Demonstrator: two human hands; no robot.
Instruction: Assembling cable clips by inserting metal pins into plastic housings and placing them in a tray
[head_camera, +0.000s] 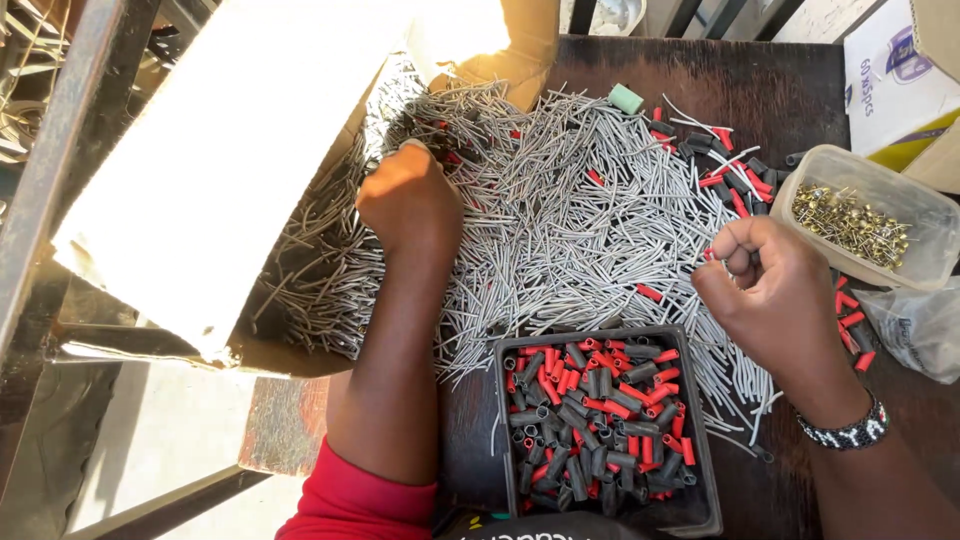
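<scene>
Sorting looks mid-way: the left hand (408, 200) digs, closed, into the grey tube pile (560, 210) on the desk (780, 80), while the right hand (770, 290) pinches something small I cannot identify, calling next for a fresh tube.

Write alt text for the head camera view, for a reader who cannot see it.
Seen from above, a person's left hand digs into a big pile of thin grey tubes on a dark table, while the right hand is curled shut beside it. In front sits a black tray of red and black sleeves, with a clear tub of brass pieces to the right.
</scene>
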